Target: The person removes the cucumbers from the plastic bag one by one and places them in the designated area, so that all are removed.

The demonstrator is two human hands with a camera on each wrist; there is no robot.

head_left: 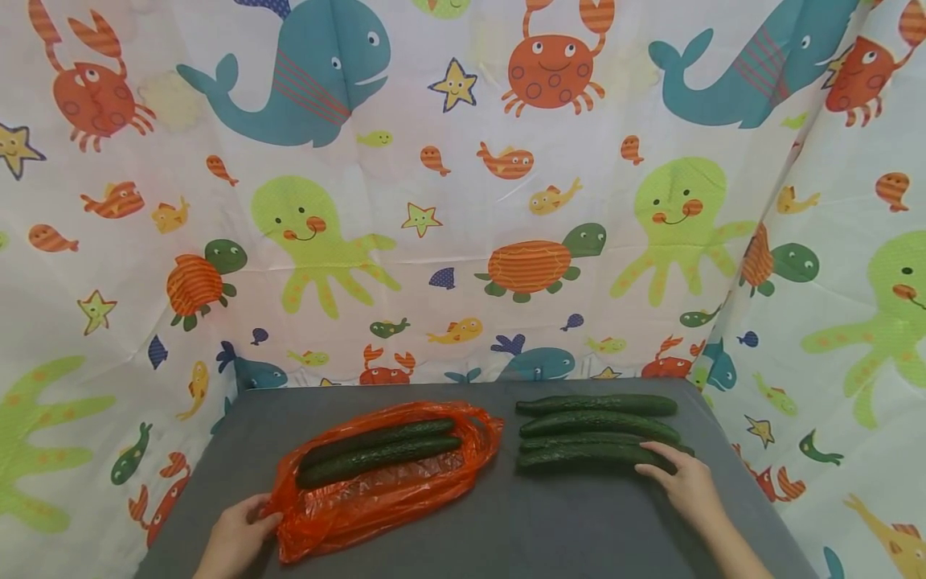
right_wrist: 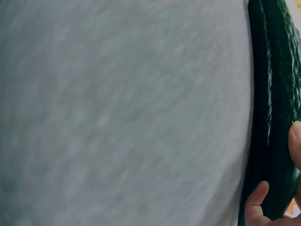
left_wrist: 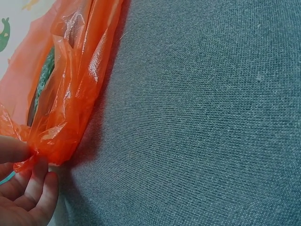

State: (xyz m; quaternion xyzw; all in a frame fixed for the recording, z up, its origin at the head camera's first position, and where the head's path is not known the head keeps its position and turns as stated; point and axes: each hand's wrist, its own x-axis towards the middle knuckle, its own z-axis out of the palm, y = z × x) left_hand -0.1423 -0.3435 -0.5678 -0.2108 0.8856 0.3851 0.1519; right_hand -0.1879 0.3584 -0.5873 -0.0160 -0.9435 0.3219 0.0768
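Observation:
An orange plastic bag [head_left: 391,511] lies on the left half of the table, its opening upward, with two cucumbers [head_left: 383,457] inside. My left hand [head_left: 239,535] pinches the bag's near left corner; in the left wrist view, thumb and fingers of the hand [left_wrist: 28,188] hold the gathered orange film [left_wrist: 61,136]. On the right, several cucumbers [head_left: 579,457] lie side by side. My right hand [head_left: 683,486] has its thumb and fingers around the right end of the nearest ones. In the right wrist view, fingers [right_wrist: 256,200] touch a dark green cucumber [right_wrist: 282,155].
The grey table [head_left: 550,531] extends under both groups. A white curtain [head_left: 448,297] printed with sea animals stands behind the table and along both sides. Between the bag and the loose cucumbers there is a narrow gap.

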